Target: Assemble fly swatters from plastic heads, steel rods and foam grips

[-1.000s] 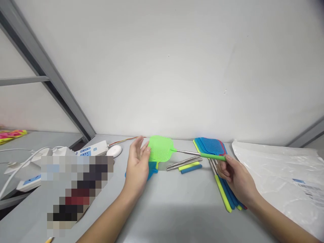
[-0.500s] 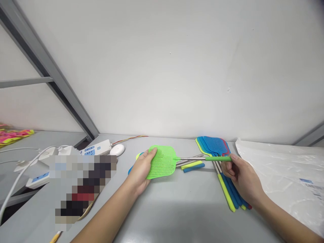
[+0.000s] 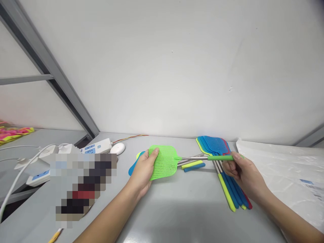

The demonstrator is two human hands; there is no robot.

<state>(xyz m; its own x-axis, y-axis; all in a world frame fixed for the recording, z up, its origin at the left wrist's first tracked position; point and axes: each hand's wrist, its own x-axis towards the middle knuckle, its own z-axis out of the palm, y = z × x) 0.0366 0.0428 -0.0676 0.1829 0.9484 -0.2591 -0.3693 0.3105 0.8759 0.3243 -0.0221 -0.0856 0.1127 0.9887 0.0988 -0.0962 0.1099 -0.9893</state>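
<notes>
A green fly swatter (image 3: pixel 165 163) with a perforated head, metal rod and green grip lies level between my two hands. My left hand (image 3: pixel 143 168) is closed on the left edge of its head, thumb on top. Near the far end of the grip, my right hand (image 3: pixel 241 170) pinches it between thumb and fingers. Behind my left hand, blue and yellow swatter heads (image 3: pixel 134 166) are partly hidden. A stack of blue, yellow and red fly swatters (image 3: pixel 215 145) lies beneath and beyond my right hand, handles toward me.
Two swatters' yellow and blue grips (image 3: pixel 193 166) lie mid-table. Clear plastic packaging (image 3: pixel 280 179) covers the right side. On the left are power strips (image 3: pixel 97 147) with white cables, a round white object (image 3: pixel 117 148) and a blurred-out item (image 3: pixel 86 185). A wall stands behind.
My right hand has slid slightly inward along the green grip, so its end now shows past my fingers. The swatter and left hand are almost unchanged, shifted slightly right in view.
</notes>
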